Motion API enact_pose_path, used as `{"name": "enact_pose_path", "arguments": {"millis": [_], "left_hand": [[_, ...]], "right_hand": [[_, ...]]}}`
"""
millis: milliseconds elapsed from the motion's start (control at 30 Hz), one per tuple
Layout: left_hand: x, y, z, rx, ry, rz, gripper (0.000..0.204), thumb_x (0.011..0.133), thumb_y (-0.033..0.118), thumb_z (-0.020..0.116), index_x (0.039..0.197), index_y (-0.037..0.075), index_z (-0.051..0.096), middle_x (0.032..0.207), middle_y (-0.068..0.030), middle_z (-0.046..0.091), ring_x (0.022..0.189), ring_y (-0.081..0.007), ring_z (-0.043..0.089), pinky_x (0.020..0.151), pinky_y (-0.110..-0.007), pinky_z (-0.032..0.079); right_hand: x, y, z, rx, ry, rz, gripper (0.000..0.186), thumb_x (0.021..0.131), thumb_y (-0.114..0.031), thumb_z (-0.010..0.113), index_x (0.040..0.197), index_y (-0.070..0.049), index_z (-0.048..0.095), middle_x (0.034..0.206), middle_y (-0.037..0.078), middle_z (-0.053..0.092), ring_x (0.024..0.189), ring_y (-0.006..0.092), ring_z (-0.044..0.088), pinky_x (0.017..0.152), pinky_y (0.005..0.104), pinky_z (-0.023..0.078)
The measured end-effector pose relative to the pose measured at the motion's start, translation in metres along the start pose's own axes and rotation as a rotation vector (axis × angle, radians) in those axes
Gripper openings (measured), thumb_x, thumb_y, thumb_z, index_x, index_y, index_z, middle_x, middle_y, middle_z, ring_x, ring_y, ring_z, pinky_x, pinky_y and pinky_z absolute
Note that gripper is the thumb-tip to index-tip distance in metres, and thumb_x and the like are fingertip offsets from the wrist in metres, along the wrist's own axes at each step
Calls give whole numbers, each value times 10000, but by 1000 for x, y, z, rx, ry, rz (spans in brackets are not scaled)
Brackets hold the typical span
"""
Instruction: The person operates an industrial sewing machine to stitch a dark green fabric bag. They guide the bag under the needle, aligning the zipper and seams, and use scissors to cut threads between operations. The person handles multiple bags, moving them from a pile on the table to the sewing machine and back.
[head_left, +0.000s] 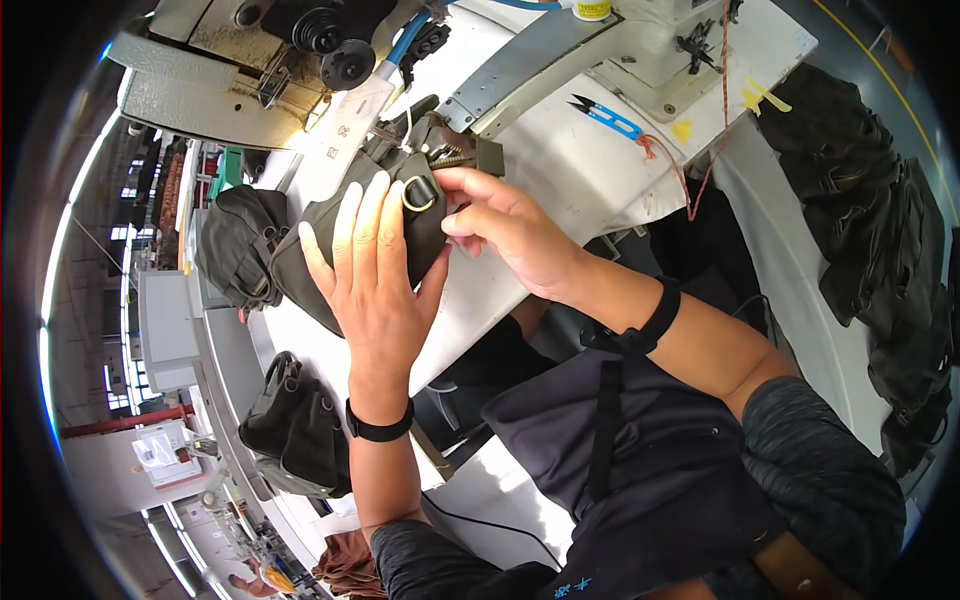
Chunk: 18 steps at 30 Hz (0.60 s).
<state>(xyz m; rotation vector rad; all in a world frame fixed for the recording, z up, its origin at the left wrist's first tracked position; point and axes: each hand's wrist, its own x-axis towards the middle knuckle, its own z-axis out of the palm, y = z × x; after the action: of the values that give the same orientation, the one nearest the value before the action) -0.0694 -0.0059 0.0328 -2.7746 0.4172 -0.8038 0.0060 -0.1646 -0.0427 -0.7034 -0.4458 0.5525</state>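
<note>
A dark olive fabric bag [318,250] lies on the white sewing table, its upper end under the head of a sewing machine [200,95]. My left hand [372,275] rests flat on the bag with its fingers spread. Beside those fingertips a metal ring [418,194] sits on a short dark strap. My right hand [515,228] grips the bag's right edge between thumb and fingers. Part of a zipper [452,158] shows just beyond the ring. The machine's presser foot and needle are partly hidden by the fabric and machine parts.
Blue thread snips [608,118] lie on the table at the right, near an orange cord [690,190]. More dark bags [240,245] stand at the left, another [292,425] lower down. Dark fabric pieces [850,200] are heaped at the far right. A metal machine bed [530,65] stands behind.
</note>
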Motion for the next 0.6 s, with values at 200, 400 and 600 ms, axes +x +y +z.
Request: {"name": "enact_pose_path", "arguments": {"millis": [200, 400, 600], "left_hand": [[0, 4, 7, -24, 51, 8, 695, 842, 274, 836, 1464, 84, 592, 1488, -64, 618, 1424, -268, 525, 1237, -574, 269], [-11, 2, 26, -18, 29, 18, 750, 846, 266, 849, 1508, 87, 546, 1520, -76, 601, 1448, -300, 510, 1246, -543, 260], [-21, -3, 56, 25, 67, -16, 851, 827, 354, 863, 1553, 98, 500, 1578, -97, 541, 1503, -354, 428, 1257, -564, 226]], "right_hand": [[3, 8, -11, 77, -91, -2, 358, 992, -98, 668, 1343, -40, 623, 949, -63, 651, 750, 21, 515, 662, 225, 432], [13, 8, -39, -811, -117, -295, 147, 972, -217, 716, 1065, -104, 703, 715, 43, 610, 643, 178, 595, 612, 350, 465], [18, -1, -55, -1092, -124, -458, 178, 927, -187, 779, 887, -39, 689, 725, 110, 604, 641, 293, 589, 601, 409, 450]]}}
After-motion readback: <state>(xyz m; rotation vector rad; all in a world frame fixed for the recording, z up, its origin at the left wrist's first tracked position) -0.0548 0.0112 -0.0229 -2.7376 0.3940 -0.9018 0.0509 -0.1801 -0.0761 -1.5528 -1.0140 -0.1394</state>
